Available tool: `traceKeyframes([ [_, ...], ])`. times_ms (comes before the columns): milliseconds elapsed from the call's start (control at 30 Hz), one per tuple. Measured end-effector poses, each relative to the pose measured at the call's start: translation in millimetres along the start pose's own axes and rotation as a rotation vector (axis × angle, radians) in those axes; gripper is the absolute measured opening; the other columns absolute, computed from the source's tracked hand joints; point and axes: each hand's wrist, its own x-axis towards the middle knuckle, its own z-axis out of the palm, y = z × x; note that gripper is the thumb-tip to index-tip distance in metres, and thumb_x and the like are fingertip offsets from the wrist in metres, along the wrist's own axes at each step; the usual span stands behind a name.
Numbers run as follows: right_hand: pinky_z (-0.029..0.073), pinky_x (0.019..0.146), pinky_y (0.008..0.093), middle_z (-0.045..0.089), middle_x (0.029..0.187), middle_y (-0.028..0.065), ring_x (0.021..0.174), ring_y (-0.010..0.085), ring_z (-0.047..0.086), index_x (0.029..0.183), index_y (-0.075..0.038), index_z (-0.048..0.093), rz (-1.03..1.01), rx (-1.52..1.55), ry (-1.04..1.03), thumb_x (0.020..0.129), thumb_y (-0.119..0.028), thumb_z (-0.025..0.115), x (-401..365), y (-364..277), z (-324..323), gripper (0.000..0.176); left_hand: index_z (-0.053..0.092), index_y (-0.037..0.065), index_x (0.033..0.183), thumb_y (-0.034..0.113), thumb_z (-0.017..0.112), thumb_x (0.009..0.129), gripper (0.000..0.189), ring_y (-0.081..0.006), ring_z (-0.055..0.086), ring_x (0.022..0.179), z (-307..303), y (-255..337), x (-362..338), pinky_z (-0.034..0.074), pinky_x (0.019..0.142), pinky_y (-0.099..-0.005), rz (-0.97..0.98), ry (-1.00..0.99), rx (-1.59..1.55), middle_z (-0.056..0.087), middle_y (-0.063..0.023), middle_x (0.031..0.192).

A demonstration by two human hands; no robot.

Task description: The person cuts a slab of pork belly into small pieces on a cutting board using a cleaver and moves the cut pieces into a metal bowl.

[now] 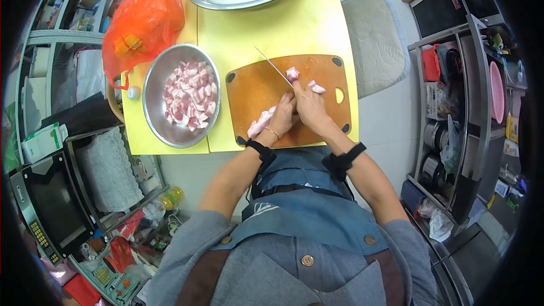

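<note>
A brown cutting board [249, 88] with dark corner pads lies on the yellow table. My right hand [310, 106] is closed around a knife, whose thin blade [273, 66] points up and to the left over the board; the handle is hidden in my grip. Close beside it, my left hand [281, 118] has its fingers curled down on a strip of pale pink raw meat [262, 123]. Cut pieces of meat [316, 87] lie just beyond my right hand. To the left stands a steel bowl [152, 99] holding many meat chunks [190, 93].
A large metal basin [249, 5] with whitish contents sits at the table's far side. An orange plastic bag [150, 17] lies at the far left. A cushioned seat [374, 42] adjoins the right edge. Shelves [453, 119] stand at right, a microwave [54, 204] at left.
</note>
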Motion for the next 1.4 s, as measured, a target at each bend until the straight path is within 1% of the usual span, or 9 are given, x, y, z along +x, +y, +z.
traceKeyframes([
  [133, 0.049, 0.063, 0.0513, 0.058, 0.085, 0.0241, 0.075, 0.043, 0.061, 0.116, -0.003, 0.046, 0.113, -0.006, -0.139, 0.085, -0.004, 0.048, -61.7, 17.4, -26.1, 0.031, 0.055, 0.0, 0.098, 0.005, 0.07, 0.067, 0.034, -0.035, 0.049, 0.1, 5.3, 3.8, 1.2, 0.043, 0.086, -0.0421, -0.223, 0.094, 0.127, 0.052, -0.0183, 0.104],
  [300, 0.045, 0.059, 0.0534, 0.057, 0.082, 0.0241, 0.068, 0.0463, 0.058, 0.107, -0.005, 0.046, 0.144, 0.044, -0.118, 0.086, -0.003, 0.045, -98.0, 37.0, -40.1, 0.021, 0.052, 0.001, 0.094, 0.013, 0.074, 0.073, 0.033, -0.032, 0.056, 0.082, -19.3, 10.0, 1.1, 0.047, 0.075, -0.0375, -0.209, 0.085, -0.042, 0.054, -0.0146, 0.088],
  [600, 0.049, 0.058, 0.0503, 0.057, 0.08, 0.0217, 0.065, 0.0418, 0.061, 0.113, -0.005, 0.047, 0.084, -0.004, -0.129, 0.084, -0.002, 0.045, -90.3, -0.4, -40.2, 0.029, 0.055, -0.001, 0.094, 0.008, 0.071, 0.069, 0.03, -0.0347, 0.051, 0.096, -18.9, 19.5, -22.7, 0.045, 0.084, -0.0411, -0.216, 0.106, 0.099, 0.052, -0.0163, 0.101],
  [700, 0.048, 0.057, 0.0504, 0.057, 0.08, 0.0221, 0.066, 0.0418, 0.061, 0.111, -0.005, 0.047, 0.072, 0.012, -0.11, 0.084, -0.002, 0.045, -87.4, 3.4, -27.4, 0.027, 0.056, -0.002, 0.095, 0.008, 0.071, 0.069, 0.031, -0.0355, 0.051, 0.097, -11.9, 13.7, -20.4, 0.045, 0.084, -0.0414, -0.188, 0.107, 0.121, 0.053, -0.0178, 0.102],
  [800, 0.046, 0.061, 0.0531, 0.057, 0.08, 0.0241, 0.068, 0.0451, 0.059, 0.107, -0.004, 0.047, 0.117, 0.037, -0.136, 0.091, -0.01, 0.047, -87.8, 1.3, -27.3, 0.018, 0.056, -0.002, 0.093, 0.008, 0.07, 0.069, 0.03, -0.0358, 0.051, 0.097, -10.6, 9.0, -19.6, 0.045, 0.084, -0.0414, -0.185, 0.1, 0.092, 0.053, -0.0181, 0.102],
  [900, 0.049, 0.06, 0.0511, 0.057, 0.081, 0.0237, 0.068, 0.0429, 0.061, 0.109, -0.003, 0.047, 0.097, 0.029, -0.138, 0.084, -0.001, 0.043, -91.2, -2.5, -32.7, 0.025, 0.056, -0.004, 0.094, 0.009, 0.071, 0.069, 0.032, -0.0365, 0.051, 0.092, -13.2, 10.8, -18.3, 0.046, 0.079, -0.0405, -0.144, 0.138, 0.051, 0.051, -0.0193, 0.098],
  [1100, 0.049, 0.063, 0.0509, 0.057, 0.085, 0.0262, 0.071, 0.0445, 0.061, 0.111, -0.002, 0.046, 0.157, 0.062, -0.166, 0.084, -0.001, 0.043, -94.8, 0.6, -21.6, 0.027, 0.056, -0.003, 0.093, 0.009, 0.07, 0.068, 0.031, -0.0347, 0.051, 0.091, -12.0, 7.1, -18.2, 0.046, 0.08, -0.0399, -0.137, 0.072, 0.109, 0.052, -0.0181, 0.096],
  [1200, 0.045, 0.064, 0.054, 0.056, 0.083, 0.0291, 0.073, 0.0481, 0.058, 0.113, 0.002, 0.042, 0.168, 0.121, -0.175, 0.089, -0.004, 0.043, -114.0, 1.4, -34.0, 0.025, 0.056, -0.003, 0.094, 0.009, 0.07, 0.068, 0.032, -0.0341, 0.051, 0.092, -10.4, 8.2, -19.4, 0.046, 0.081, -0.0397, -0.172, 0.028, 0.116, 0.052, -0.0174, 0.097],
  [1400, 0.046, 0.063, 0.0544, 0.056, 0.087, 0.0297, 0.073, 0.0476, 0.058, 0.124, 0.001, 0.038, 0.17, 0.102, -0.249, 0.085, 0.0, 0.046, -118.9, 0.5, -34.7, 0.04, 0.057, -0.001, 0.094, 0.009, 0.069, 0.067, 0.031, -0.0333, 0.051, 0.09, -6.1, 3.7, -21.8, 0.045, 0.081, -0.0401, -0.134, 0.065, 0.118, 0.054, -0.0141, 0.096],
])
